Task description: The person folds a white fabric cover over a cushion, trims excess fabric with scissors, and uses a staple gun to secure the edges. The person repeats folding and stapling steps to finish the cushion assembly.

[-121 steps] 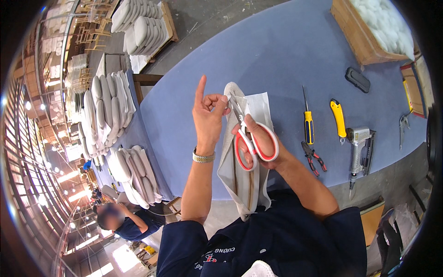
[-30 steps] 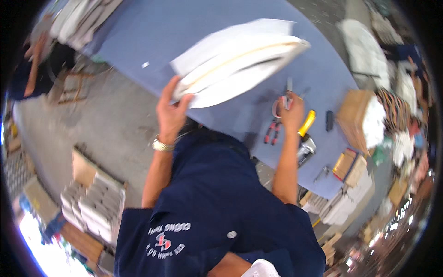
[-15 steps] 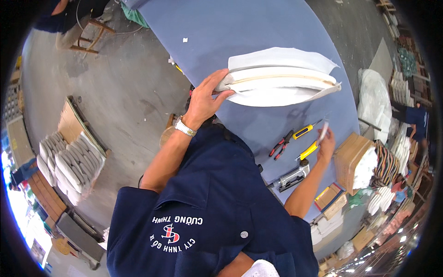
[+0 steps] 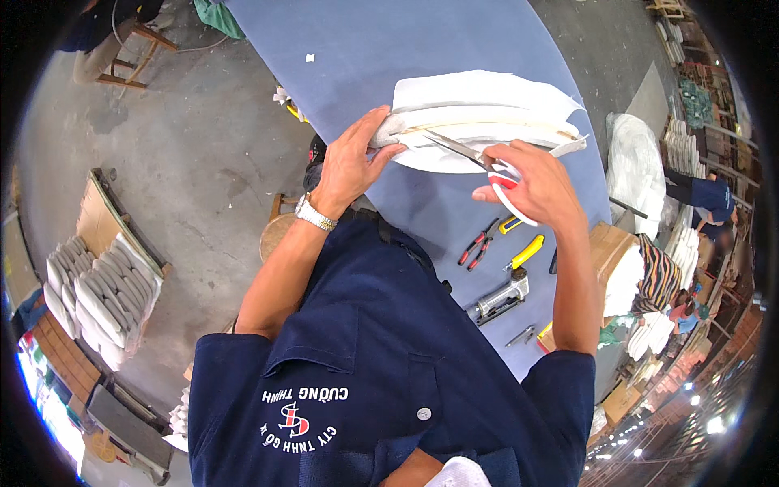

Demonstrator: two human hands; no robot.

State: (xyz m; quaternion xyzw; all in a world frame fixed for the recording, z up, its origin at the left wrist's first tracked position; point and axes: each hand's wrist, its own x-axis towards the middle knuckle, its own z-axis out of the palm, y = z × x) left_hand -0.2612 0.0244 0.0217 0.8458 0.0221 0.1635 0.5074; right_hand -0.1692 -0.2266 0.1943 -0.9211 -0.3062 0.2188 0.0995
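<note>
bench (image 4: 324, 101) edge: our left hand (image 4: 350, 165) is pinching the cushion (image 4: 495, 112), its length running rightward; right hand (image 4: 541, 180) is holding scissors (image 4: 472, 153) over it.

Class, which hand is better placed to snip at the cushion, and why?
Probably the right hand: it holds the scissors, their blades over the cushion. The left hand grips the cushion's left end, seemingly steadying it.

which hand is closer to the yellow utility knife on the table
Right. The right hand, holding the scissors, is a little above the yellow utility knife in the picture; the left hand, gripping the cushion at its left end, is farther off, up and left.
</note>
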